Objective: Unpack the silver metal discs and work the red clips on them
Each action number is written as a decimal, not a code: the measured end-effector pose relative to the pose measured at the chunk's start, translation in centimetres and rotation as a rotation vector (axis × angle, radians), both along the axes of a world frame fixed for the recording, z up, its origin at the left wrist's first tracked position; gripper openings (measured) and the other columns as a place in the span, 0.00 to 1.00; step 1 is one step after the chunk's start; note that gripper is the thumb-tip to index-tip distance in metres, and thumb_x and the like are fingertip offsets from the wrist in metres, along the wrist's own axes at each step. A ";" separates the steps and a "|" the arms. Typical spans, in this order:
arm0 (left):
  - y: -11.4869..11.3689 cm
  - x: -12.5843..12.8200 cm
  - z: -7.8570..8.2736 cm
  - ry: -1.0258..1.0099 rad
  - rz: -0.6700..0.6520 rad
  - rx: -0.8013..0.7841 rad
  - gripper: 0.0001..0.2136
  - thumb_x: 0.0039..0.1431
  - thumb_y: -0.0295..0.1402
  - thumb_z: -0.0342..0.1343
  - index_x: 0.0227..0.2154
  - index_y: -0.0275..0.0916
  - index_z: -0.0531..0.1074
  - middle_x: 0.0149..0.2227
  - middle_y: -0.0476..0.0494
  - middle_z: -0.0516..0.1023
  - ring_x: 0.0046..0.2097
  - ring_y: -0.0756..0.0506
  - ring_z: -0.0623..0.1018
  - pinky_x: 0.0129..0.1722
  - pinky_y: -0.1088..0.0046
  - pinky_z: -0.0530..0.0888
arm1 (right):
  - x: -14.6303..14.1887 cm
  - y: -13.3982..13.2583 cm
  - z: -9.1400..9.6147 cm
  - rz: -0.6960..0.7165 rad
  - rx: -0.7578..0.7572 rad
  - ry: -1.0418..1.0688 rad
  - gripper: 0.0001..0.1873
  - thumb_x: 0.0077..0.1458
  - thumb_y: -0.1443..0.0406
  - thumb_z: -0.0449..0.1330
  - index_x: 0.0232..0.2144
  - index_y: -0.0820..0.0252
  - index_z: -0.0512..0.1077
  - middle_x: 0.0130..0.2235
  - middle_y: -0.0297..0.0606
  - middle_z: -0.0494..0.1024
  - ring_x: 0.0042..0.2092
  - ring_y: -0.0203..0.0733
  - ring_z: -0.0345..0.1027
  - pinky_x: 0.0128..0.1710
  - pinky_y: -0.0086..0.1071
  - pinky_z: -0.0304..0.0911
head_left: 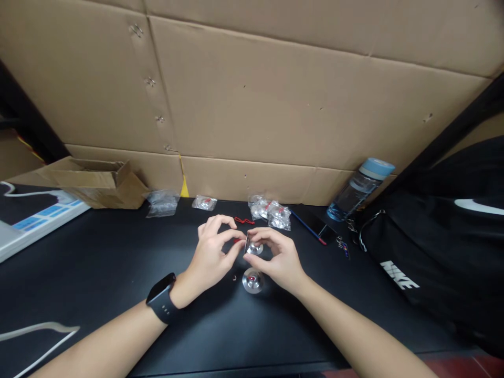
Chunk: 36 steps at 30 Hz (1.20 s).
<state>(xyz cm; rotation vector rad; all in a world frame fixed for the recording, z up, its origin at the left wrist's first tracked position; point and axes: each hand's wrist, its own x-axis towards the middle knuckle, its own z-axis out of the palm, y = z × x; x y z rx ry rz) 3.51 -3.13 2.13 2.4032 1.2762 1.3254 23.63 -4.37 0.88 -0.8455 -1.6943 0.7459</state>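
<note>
Two hands meet: left hand (214,248) pinches a red wire hook (238,240), right hand (277,258) pinches the adjoining clear suction cup (253,247), both just behind the second suction cup (252,281) on the black table (110,262)

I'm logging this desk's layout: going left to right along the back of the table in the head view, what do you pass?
Cardboard box, clear bags, single packet, pile of packets, blue pen, water bottle, black bag.

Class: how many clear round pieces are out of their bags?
2: one piece pinched between left hand and right hand, another on the table just nearer. More may sit in the bags behind.
</note>
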 end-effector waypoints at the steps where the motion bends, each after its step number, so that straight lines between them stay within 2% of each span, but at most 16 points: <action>1: 0.0 0.0 0.0 0.009 0.003 -0.003 0.07 0.65 0.30 0.57 0.35 0.44 0.80 0.45 0.42 0.75 0.51 0.38 0.73 0.52 0.56 0.66 | 0.0 0.0 0.0 -0.005 0.010 -0.016 0.14 0.51 0.62 0.74 0.40 0.55 0.77 0.50 0.44 0.81 0.51 0.50 0.78 0.51 0.42 0.76; 5: 0.1 -0.2 -0.3 0.056 -0.021 0.024 0.06 0.64 0.31 0.58 0.36 0.44 0.80 0.46 0.41 0.75 0.52 0.38 0.72 0.50 0.57 0.65 | -0.1 -0.1 0.2 -0.025 0.042 -0.034 0.13 0.52 0.62 0.74 0.39 0.54 0.77 0.49 0.44 0.81 0.51 0.50 0.78 0.51 0.43 0.76; 8: 0.1 -0.3 -0.5 0.070 -0.041 0.055 0.07 0.65 0.30 0.58 0.37 0.44 0.81 0.47 0.40 0.75 0.52 0.38 0.72 0.50 0.57 0.65 | 0.0 -0.1 0.2 -0.027 0.011 -0.021 0.13 0.52 0.63 0.73 0.40 0.54 0.76 0.49 0.44 0.82 0.51 0.49 0.78 0.52 0.43 0.76; 16: -0.1 -0.2 -0.3 0.048 -0.025 0.038 0.05 0.63 0.30 0.59 0.36 0.44 0.80 0.47 0.41 0.74 0.52 0.38 0.73 0.50 0.57 0.65 | 0.2 0.0 0.1 -0.013 0.045 -0.059 0.14 0.52 0.62 0.74 0.40 0.54 0.77 0.50 0.44 0.82 0.52 0.50 0.78 0.53 0.43 0.75; 23: -0.2 -0.2 -0.4 0.049 -0.045 0.078 0.06 0.65 0.29 0.58 0.36 0.43 0.80 0.46 0.41 0.75 0.53 0.38 0.72 0.51 0.58 0.65 | 0.4 0.3 0.0 -0.005 -0.051 -0.059 0.11 0.53 0.58 0.74 0.36 0.54 0.79 0.48 0.43 0.83 0.49 0.49 0.79 0.50 0.42 0.76; 26: -0.1 -0.2 -0.4 0.059 -0.029 0.097 0.06 0.66 0.30 0.58 0.36 0.43 0.80 0.46 0.41 0.75 0.53 0.38 0.72 0.50 0.58 0.64 | 0.6 0.5 0.0 0.022 -0.075 -0.088 0.08 0.60 0.58 0.69 0.37 0.54 0.80 0.48 0.43 0.82 0.48 0.47 0.79 0.48 0.39 0.76; 29: 0.0 -0.3 -0.3 0.064 -0.037 0.120 0.06 0.66 0.30 0.58 0.36 0.44 0.80 0.46 0.41 0.75 0.52 0.38 0.73 0.50 0.58 0.64 | 0.7 0.6 0.3 0.029 -0.032 -0.173 0.06 0.66 0.61 0.62 0.40 0.54 0.79 0.50 0.42 0.81 0.50 0.45 0.78 0.51 0.38 0.73; 32: 0.2 -0.4 -0.4 0.075 -0.051 0.140 0.05 0.67 0.30 0.59 0.37 0.44 0.80 0.46 0.42 0.75 0.53 0.38 0.72 0.51 0.58 0.63 | 0.7 0.5 0.7 0.025 0.039 -0.242 0.05 0.66 0.64 0.60 0.40 0.54 0.77 0.50 0.41 0.79 0.49 0.44 0.76 0.52 0.37 0.71; 36: 0.2 -0.5 -0.4 0.118 -0.081 0.095 0.05 0.67 0.31 0.57 0.37 0.45 0.78 0.49 0.41 0.75 0.56 0.37 0.71 0.52 0.58 0.62 | 0.6 0.5 1.1 0.020 0.077 -0.291 0.05 0.65 0.67 0.59 0.36 0.55 0.75 0.49 0.42 0.77 0.47 0.43 0.75 0.47 0.36 0.71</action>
